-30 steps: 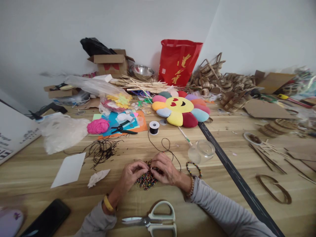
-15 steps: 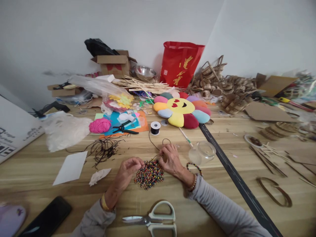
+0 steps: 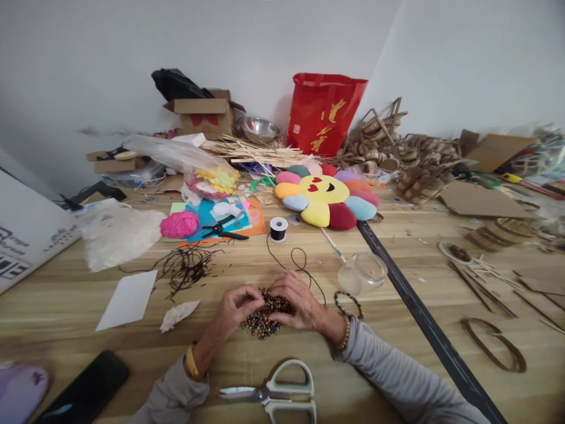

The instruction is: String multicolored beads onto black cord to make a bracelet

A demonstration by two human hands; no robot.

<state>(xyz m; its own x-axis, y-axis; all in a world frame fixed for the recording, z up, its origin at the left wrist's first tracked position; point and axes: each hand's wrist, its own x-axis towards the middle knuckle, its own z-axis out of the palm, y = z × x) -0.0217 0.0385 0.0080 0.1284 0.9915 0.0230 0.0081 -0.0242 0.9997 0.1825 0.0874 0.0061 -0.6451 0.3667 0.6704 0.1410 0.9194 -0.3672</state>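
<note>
A heap of small multicoloured beads (image 3: 265,318) lies on the wooden table (image 3: 282,259) in front of me. My left hand (image 3: 233,309) pinches at the heap's left edge with its fingers curled. My right hand (image 3: 298,303) rests over the heap's right side, fingers bent down onto the beads. A thin black cord (image 3: 300,262) runs from my right hand up to a small black spool (image 3: 278,228). What each hand pinches is too small to name.
White-handled scissors (image 3: 273,394) lie near the front edge. A beaded bracelet (image 3: 348,303) and a tipped glass jar (image 3: 362,272) sit right of my hands. A black phone (image 3: 83,391), white paper (image 3: 128,299), cut cord scraps (image 3: 185,266), a flower cushion (image 3: 324,197) and craft clutter surround.
My right hand, which had drawn back up and to the right with the cord, has returned onto the bead heap beside my left hand.
</note>
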